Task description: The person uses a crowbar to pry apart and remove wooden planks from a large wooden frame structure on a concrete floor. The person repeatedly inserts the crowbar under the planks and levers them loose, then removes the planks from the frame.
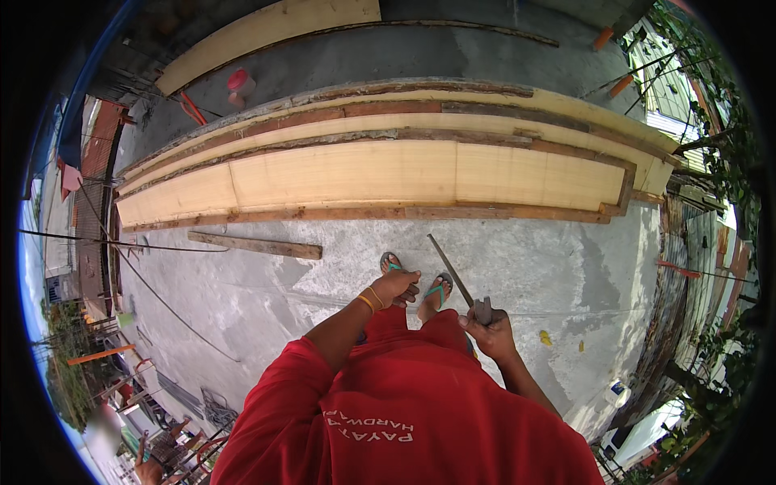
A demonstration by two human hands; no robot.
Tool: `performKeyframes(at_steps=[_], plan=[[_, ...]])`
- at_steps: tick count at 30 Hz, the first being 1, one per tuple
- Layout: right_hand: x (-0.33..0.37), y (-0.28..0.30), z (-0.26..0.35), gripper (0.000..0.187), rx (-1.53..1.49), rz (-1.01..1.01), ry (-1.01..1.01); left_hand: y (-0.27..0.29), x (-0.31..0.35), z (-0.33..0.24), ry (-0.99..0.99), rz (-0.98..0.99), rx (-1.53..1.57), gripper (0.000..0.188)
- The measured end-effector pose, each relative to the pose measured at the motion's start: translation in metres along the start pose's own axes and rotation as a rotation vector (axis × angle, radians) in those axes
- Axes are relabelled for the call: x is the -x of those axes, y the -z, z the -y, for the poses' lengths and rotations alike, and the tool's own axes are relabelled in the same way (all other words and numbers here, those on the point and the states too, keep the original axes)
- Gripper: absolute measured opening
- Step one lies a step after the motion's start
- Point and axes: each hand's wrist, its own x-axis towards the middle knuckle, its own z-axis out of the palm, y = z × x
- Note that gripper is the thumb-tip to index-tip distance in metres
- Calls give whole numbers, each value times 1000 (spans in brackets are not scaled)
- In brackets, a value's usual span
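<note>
My right hand (490,330) is closed around the grey handle of a handsaw (450,271). Its long thin blade, seen nearly edge-on, points away from me over the concrete, past my right foot. In front of my body, my left hand (396,288) is loosely closed, its fingers curled in, and nothing shows in it. Orange-yellow bands circle that wrist. Beyond my feet lie long plywood form panels (347,174) edged with rough lumber strips, side by side across the floor; neither hand touches them.
A loose lumber piece (257,244) lies on the concrete floor (558,283) at left. Behind the panels are a red-topped pail (238,85) and another plywood sheet (267,32). Cords (153,295) stretch at left. Rusty corrugated sheets (659,323) line the right side. Someone (153,461) is at lower left.
</note>
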Motion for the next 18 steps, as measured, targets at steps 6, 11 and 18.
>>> performKeyframes(at_steps=[6,11,18], plan=[[46,-17,-5,22,-193,194,48,-41,-73,3,172,46,874,37],[58,-62,-53,9,-286,-39,-21,-43,-137,43,167,-136,1046,27],[70,-162,-174,30,-27,-255,-260,6,-205,114,260,-307,854,21]])
